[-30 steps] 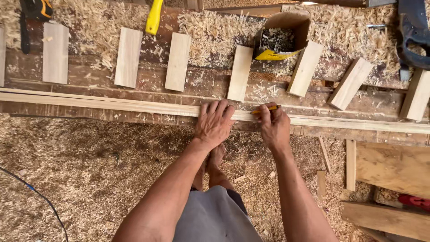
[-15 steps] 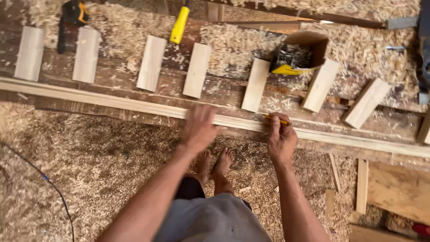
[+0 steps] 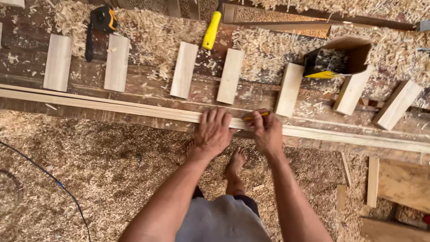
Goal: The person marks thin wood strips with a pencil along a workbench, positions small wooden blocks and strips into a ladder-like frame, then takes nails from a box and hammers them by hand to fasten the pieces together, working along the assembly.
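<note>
Pressing the long strip (image 3: 134, 110), left hand (image 3: 214, 133) lies spread; right hand (image 3: 266, 133) pinches a pencil (image 3: 256, 116) near short blocks (image 3: 230, 76).

Your left hand (image 3: 214, 134) and right hand (image 3: 267, 133) are bare, no gloves or rings showing; your forearms carry no sleeves; you wear grey shorts (image 3: 221, 219); your feet (image 3: 236, 162) are bare.

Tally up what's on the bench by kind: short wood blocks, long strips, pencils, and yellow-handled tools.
Short wood blocks: 7, plus a sliver of another at the top left corner
Long wooden strip under the left hand: 1
Pencil in the right hand: 1
Yellow-handled tool: 1
Total: 10
</note>
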The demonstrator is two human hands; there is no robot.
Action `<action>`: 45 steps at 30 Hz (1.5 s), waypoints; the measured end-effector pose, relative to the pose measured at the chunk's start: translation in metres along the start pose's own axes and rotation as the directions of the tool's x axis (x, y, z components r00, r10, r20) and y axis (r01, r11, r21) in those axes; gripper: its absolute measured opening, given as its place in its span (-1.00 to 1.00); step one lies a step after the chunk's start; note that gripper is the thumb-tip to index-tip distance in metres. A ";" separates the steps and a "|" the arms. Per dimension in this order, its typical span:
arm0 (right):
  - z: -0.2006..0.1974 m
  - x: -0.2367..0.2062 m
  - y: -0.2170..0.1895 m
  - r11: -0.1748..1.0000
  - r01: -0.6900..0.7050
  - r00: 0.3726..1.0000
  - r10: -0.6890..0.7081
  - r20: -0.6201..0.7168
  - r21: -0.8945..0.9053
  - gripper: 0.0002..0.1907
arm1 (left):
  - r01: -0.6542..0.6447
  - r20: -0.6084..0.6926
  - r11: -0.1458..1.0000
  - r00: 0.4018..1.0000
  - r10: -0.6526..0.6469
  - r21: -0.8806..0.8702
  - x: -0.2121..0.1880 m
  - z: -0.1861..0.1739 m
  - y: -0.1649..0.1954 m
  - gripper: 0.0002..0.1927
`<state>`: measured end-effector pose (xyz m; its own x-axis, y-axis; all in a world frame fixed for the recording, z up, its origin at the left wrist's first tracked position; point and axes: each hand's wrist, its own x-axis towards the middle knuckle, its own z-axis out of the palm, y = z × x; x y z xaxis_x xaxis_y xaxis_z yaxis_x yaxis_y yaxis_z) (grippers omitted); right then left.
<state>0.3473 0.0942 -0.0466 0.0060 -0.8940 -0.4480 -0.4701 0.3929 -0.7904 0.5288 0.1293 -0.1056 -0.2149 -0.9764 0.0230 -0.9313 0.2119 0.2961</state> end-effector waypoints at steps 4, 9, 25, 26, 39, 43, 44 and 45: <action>0.004 0.002 -0.009 0.994 0.084 0.996 -0.084 0.005 -0.075 -0.68 | -0.036 -0.127 0.999 0.991 0.035 -0.009 -0.006 0.007 -0.003 -0.51; 0.010 -0.010 -0.013 0.987 0.107 0.994 -0.111 -0.021 -0.123 -0.65 | -0.019 -0.094 1.000 0.995 0.019 0.005 -0.008 0.015 -0.003 -0.53; 0.054 -0.028 -0.029 0.981 0.062 0.958 -0.007 -0.288 0.182 -0.71 | -0.034 -0.087 0.999 0.996 0.035 0.010 -0.046 -0.068 -0.123 -0.33; 0.066 -0.029 -0.039 0.953 0.093 0.970 -0.022 -0.242 0.287 -0.73 | 0.006 -0.107 1.000 0.994 -0.007 -0.014 -0.050 -0.072 -0.137 -0.31; 0.175 -0.006 -0.083 0.970 0.238 0.970 -0.240 0.033 0.053 -0.72 | 0.025 -0.090 0.995 0.996 -0.016 0.100 -0.062 -0.052 -0.165 -0.49; 0.177 -0.004 -0.075 0.987 0.159 0.984 -0.159 0.079 0.004 -0.70 | 0.040 -0.013 0.995 0.999 -0.039 0.086 -0.063 -0.051 -0.166 -0.48; 0.179 -0.005 -0.074 0.987 0.157 0.988 -0.157 0.009 0.038 -0.68 | 0.048 0.011 0.996 0.999 -0.049 0.070 -0.062 -0.051 -0.164 -0.47; 0.181 -0.007 -0.074 0.986 0.152 0.987 -0.147 -0.064 0.072 -0.67 | 0.049 0.041 0.998 0.998 -0.050 0.034 -0.061 -0.051 -0.163 -0.47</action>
<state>0.5421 0.1100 -0.0607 0.0185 -0.9541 -0.2990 -0.3992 0.2672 -0.8771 0.7088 0.1525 -0.1066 -0.1799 -0.9832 -0.0312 -0.9501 0.1654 0.2645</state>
